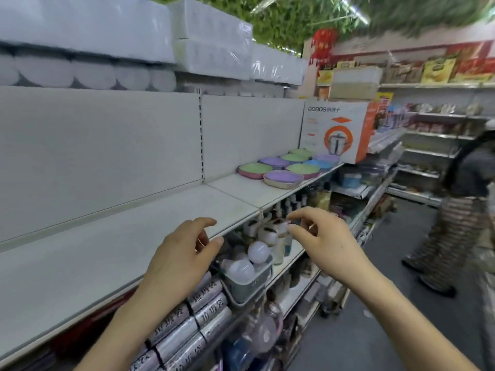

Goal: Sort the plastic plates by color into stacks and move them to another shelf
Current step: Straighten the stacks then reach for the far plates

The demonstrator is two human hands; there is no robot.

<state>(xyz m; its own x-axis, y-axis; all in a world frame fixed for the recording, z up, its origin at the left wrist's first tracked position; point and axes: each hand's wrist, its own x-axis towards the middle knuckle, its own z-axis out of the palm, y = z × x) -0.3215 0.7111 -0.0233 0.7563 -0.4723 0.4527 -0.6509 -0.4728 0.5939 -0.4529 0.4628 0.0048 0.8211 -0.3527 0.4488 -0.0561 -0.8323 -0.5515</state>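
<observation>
Shop aisle, white metal shelf (112, 253) running along the left, mostly bare directly ahead of both hands. Left hand (182, 253) is hovering at the shelf's front lip, fingers loosely curled, holding nothing. Right hand (324, 242) is floating out over the aisle side, thumb and fingers half-closed on air, also carrying nothing. Plastic plates (286, 167) are sitting further along the same shelf, well beyond both hands and up-right of them: green, purple, blue, pink, mixed in small piles just in front of a cooker box (337, 129).

Step in hand looks like reaching for the first plate, sorting not yet begun. Suggest stepping closer instead of overreaching, lifting one colour at a time by the rim, both hands under a pile so it is not sliding.

Plenty of open shelf between hands and plates for staging stacks. Watch the front lip; bulbs (241, 269) are sitting directly below the hands. Another person (460, 210) is walking in the aisle well to the right.
</observation>
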